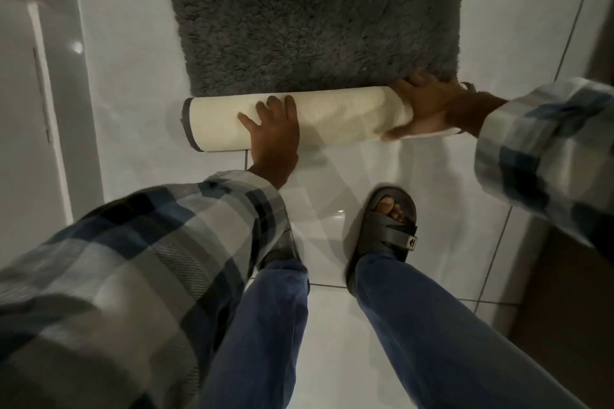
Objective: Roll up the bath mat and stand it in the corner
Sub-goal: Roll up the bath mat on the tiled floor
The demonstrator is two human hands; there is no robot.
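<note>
A shaggy dark grey bath mat (312,16) lies on the white tiled floor, its near end wound into a roll (339,116) that shows the cream backing. My left hand (274,133) rests flat on top of the roll, left of its middle, fingers spread. My right hand (420,106) cups the roll's right end, fingers over the top and thumb on the near side. The far part of the mat is still flat and runs past the top of the view.
My two feet in dark sandals (388,226) stand on the tiles just behind the roll. A white wall or door frame (59,103) runs along the left. A dark brown panel (574,302) edges the floor at the right.
</note>
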